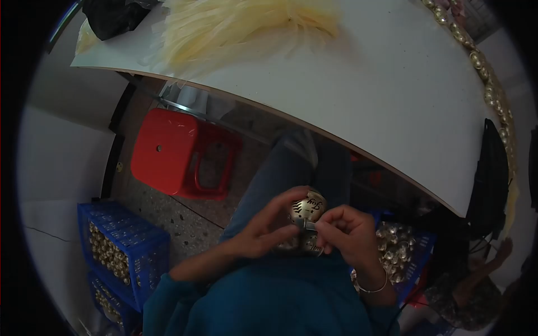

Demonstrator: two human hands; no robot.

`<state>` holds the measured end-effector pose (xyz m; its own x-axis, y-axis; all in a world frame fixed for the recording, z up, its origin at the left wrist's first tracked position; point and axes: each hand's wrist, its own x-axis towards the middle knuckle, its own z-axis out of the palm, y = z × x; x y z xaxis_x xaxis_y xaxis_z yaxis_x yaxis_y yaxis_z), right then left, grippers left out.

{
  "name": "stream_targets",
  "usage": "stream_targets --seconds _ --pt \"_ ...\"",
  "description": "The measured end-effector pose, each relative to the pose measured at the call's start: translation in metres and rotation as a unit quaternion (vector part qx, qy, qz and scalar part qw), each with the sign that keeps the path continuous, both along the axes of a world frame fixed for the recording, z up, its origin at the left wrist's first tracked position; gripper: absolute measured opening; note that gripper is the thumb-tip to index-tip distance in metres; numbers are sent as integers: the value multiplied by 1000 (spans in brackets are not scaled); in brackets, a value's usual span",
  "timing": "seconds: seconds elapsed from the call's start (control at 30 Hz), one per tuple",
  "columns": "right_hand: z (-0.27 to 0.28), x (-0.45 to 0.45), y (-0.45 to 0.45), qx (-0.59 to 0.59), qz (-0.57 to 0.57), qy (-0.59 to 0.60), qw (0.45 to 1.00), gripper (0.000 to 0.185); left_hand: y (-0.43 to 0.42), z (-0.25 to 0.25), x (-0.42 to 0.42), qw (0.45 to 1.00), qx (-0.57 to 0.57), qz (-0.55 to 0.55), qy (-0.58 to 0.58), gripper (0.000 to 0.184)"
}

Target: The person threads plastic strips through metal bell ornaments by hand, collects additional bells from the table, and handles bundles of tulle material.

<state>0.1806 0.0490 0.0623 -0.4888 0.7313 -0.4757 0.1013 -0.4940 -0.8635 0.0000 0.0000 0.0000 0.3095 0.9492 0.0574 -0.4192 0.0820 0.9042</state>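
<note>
A shiny gold ball ornament (309, 206) with black lettering and small printed shapes lies in front of my body, over my lap. My left hand (263, 227) curls around its left side, the index finger over the top and the thumb lower down. A small flat greyish strip (306, 224) crosses the lower part of the ball. My right hand (348, 231) pinches the right end of that strip between thumb and fingertips. Just below, another printed gold ball (310, 243) shows partly, half covered by my right fingers.
A white table (347, 84) curves ahead, bearing a bundle of pale yellow strips (235, 25). Left are a red stool (168, 151) and a blue crate (148, 263) of gold balls. Another blue crate (420, 252) stands right, near another person's arm (482, 274). A gold-ball string (477, 61) hangs along the right.
</note>
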Motion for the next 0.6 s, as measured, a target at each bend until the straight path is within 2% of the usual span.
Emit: stream_targets --seconds 0.07,0.2,0.3,0.37,0.47,0.6 --pt "-2 -1 -1 32 -1 3 999 12 0 1 1 1000 10 3 29 54" --pt "-4 -7 -6 50 -16 3 999 11 -2 6 1 1000 5 11 -19 55" --pt "-5 -11 -10 84 -16 -17 996 10 -3 6 2 1000 -10 24 7 52" --pt "-5 -14 -13 99 -21 -33 994 11 -4 6 4 998 -36 35 -39 47" --pt "-2 -19 -13 93 -36 -30 995 8 -3 6 4 998 -3 54 -13 42" --pt "-7 -19 -12 107 4 -46 993 12 -4 11 0 998 2 61 -3 41"
